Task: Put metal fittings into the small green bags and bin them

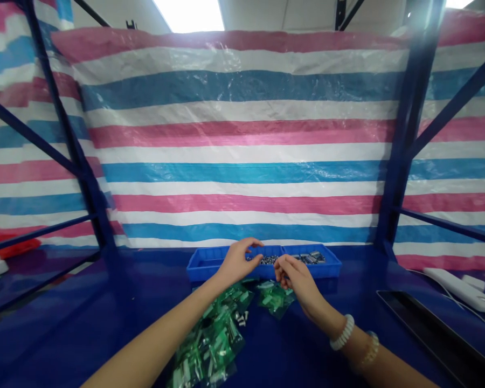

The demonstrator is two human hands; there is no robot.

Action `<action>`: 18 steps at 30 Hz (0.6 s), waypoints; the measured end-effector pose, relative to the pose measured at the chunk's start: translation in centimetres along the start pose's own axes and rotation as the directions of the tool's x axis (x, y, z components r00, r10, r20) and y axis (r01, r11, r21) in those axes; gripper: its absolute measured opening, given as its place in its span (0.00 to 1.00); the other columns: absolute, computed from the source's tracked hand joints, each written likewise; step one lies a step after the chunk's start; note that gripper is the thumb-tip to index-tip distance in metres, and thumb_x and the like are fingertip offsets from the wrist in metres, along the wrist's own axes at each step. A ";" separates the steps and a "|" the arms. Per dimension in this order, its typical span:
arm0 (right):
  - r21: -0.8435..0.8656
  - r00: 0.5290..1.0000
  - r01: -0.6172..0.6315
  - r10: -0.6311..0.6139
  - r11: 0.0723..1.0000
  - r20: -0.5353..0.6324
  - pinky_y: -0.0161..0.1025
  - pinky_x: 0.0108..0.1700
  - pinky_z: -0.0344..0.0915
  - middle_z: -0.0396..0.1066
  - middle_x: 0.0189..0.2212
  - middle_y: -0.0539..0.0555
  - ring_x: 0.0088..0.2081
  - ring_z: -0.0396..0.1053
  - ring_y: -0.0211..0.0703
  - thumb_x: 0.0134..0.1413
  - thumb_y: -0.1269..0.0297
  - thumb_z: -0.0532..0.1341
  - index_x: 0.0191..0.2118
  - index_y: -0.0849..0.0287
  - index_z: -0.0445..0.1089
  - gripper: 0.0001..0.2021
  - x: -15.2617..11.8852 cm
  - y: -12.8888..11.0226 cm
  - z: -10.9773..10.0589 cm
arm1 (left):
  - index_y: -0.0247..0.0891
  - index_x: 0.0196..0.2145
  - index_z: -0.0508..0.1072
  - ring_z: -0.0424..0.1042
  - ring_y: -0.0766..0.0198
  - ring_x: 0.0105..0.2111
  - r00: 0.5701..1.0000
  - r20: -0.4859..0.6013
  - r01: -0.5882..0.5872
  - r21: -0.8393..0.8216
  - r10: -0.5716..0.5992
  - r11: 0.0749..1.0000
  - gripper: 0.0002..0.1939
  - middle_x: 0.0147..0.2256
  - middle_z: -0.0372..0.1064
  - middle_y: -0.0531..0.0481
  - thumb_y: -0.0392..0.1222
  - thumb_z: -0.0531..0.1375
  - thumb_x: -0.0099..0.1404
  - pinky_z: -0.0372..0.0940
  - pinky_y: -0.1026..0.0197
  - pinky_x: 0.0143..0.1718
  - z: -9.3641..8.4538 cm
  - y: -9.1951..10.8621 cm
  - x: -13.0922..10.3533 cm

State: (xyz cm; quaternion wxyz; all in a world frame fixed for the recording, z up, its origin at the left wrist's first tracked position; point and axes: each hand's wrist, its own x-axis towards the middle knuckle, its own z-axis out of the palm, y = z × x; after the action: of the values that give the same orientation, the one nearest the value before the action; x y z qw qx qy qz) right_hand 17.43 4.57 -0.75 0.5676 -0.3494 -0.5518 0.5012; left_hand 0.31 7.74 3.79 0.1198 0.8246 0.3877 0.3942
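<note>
My left hand (239, 260) is over the front edge of a blue compartment tray (204, 275). Its thumb and fingers curve apart, with nothing visible between them. To its right, my right hand (294, 273) has its fingers curled and pressed together in front of the tray; whatever they may hold is hidden. Small shiny metal parts (269, 260) lie in the tray's middle section, and larger grey metal pieces (315, 257) fill part of the right section. Below my hands are clear packets with green contents (216, 342), a smaller group of green packets (274, 298), and a few loose screw-like pieces (241, 319).
A dark flat panel with a light edge (428, 328) lies on the blue table at right, near a white device with a cable (463, 288). Blue frame posts (402, 140) stand at both sides before a striped plastic sheet (242, 172). Something red (14, 245) sits far left.
</note>
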 end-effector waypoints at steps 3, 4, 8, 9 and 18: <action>-0.208 0.984 0.150 -0.126 0.966 0.126 0.34 0.25 0.53 0.63 0.19 0.47 0.22 0.58 0.36 0.56 0.57 0.57 0.28 0.60 0.66 0.12 -0.8 -0.3 0.5 | 0.39 0.36 0.73 0.73 0.59 0.34 0.988 0.142 -0.063 0.063 0.053 0.996 0.08 0.33 0.74 0.50 0.33 0.58 0.57 0.66 0.57 0.38 -1.8 1.4 -2.5; -0.320 0.962 0.244 -0.188 0.915 0.197 0.34 0.27 0.54 0.64 0.21 0.48 0.24 0.60 0.37 0.57 0.61 0.56 0.29 0.59 0.67 0.10 -1.2 -0.4 0.7 | 0.40 0.35 0.73 0.72 0.59 0.34 0.978 0.196 -0.084 0.081 0.066 0.993 0.08 0.32 0.73 0.51 0.34 0.60 0.55 0.66 0.56 0.38 -2.4 1.8 -3.4; -0.644 0.809 0.582 -0.274 0.497 0.520 0.41 0.41 0.58 0.68 0.31 0.53 0.37 0.62 0.44 0.53 0.74 0.56 0.33 0.59 0.69 0.06 -2.4 -0.4 1.2 | 0.41 0.46 0.71 0.69 0.50 0.45 0.922 0.382 -0.154 0.209 0.064 0.966 0.24 0.44 0.71 0.45 0.38 0.65 0.49 0.64 0.50 0.46 -4.1 2.1 -5.9; -0.677 0.786 0.616 -0.244 0.404 0.569 0.43 0.43 0.57 0.68 0.34 0.54 0.40 0.61 0.46 0.51 0.77 0.56 0.34 0.59 0.70 0.08 -2.6 -0.4 1.3 | 0.41 0.50 0.68 0.67 0.48 0.48 0.906 0.420 -0.153 0.231 0.043 0.961 0.28 0.47 0.69 0.44 0.39 0.65 0.49 0.64 0.49 0.48 -4.2 1.9 -6.2; -0.742 0.754 0.646 0.003 0.181 0.657 0.46 0.45 0.54 0.63 0.42 0.54 0.46 0.57 0.49 0.52 0.79 0.53 0.43 0.48 0.74 0.21 -3.0 -0.3 1.6 | 0.42 0.58 0.62 0.67 0.44 0.52 0.881 0.465 -0.009 0.206 -0.089 0.978 0.36 0.53 0.68 0.40 0.44 0.65 0.51 0.63 0.45 0.52 -3.8 0.4 -6.8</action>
State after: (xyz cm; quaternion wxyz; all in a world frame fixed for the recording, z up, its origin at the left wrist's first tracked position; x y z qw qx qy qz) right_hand 16.29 1.35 -1.06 0.1613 -0.3327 -0.9291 -0.0025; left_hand -4.95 2.08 2.66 0.1342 0.8952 0.4019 0.1378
